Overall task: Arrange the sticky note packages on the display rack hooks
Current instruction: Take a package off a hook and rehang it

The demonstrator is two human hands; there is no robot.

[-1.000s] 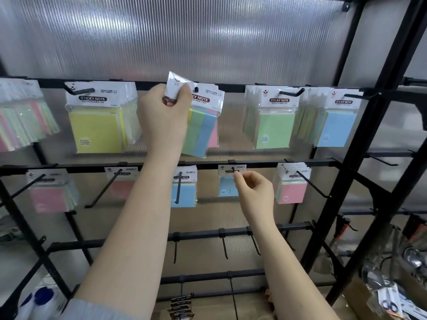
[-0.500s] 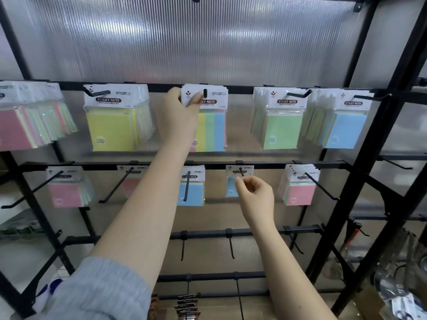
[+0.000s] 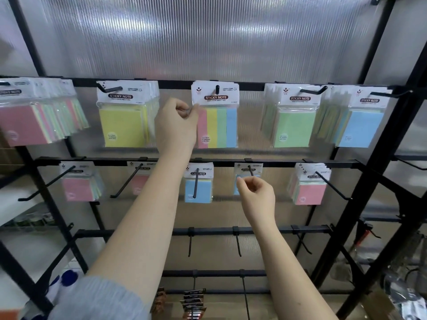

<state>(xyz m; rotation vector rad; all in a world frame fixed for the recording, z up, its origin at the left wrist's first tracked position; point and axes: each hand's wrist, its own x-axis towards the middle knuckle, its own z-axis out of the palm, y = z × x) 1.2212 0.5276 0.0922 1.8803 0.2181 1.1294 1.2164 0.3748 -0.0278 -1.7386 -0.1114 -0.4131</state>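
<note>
Behind the rack you've got a ribbed translucent wall panel (image 3: 208, 38), light streaking down it. Bottom left: a white bag w/ blue dots (image 3: 65, 277), partly hidden, and an orange patch (image 3: 8, 315) in the corner, can't tell what. Left edge, blurry jars or bottles (image 3: 34, 219) on a white shelf (image 3: 16, 209). Bottom right, clear plastic bags (image 3: 409, 303) w/ dark stuff inside, too blurred to ID. Lower centre, brown-and-black carded items (image 3: 193, 301), small, unreadable.

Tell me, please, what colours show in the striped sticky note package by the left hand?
Pink, yellow, green and blue vertical stripes on the striped package, seen in the head view.
</note>
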